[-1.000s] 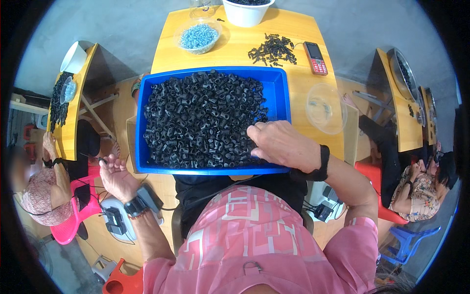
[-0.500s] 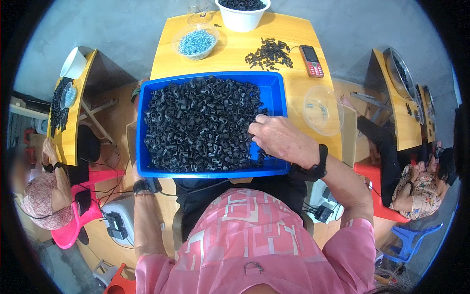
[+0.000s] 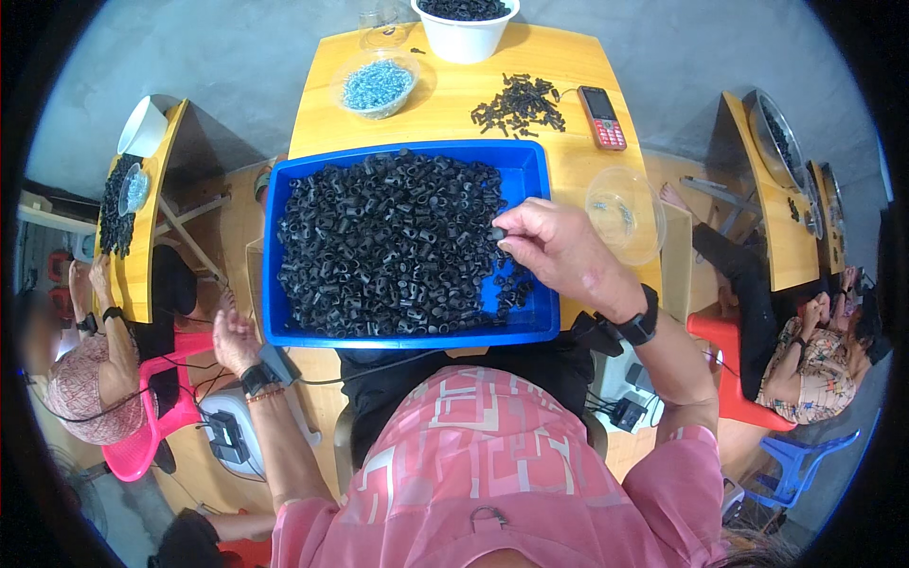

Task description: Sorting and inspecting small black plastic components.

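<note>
My right hand [image 3: 544, 241] is raised over the right part of a blue tray [image 3: 530, 170]. Its thumb and fingertips pinch a small black plastic part [image 3: 498, 234]. Many similar black plastic parts [image 3: 388, 246] are heaped in the tray, mostly to the left, and a few lie loose by its right end. Off the tray's left side, near its lower corner, my left hand [image 3: 235, 341] hangs in the air, fingers loosely bent and apart, with nothing visible in them.
On the yellow table [image 3: 568, 57] are a clear bowl of bluish-silver small pieces [image 3: 379, 87], a pile of black pieces [image 3: 521, 106], a red phone [image 3: 603, 118], a clear plastic bowl [image 3: 625, 213] and a white tub [image 3: 467, 36]. People sit at tables left and right.
My right hand has lifted from the parts and moved slightly right, a black plastic part now showing in its fingertips. My left hand has left the tray's edge and moved outward left.
</note>
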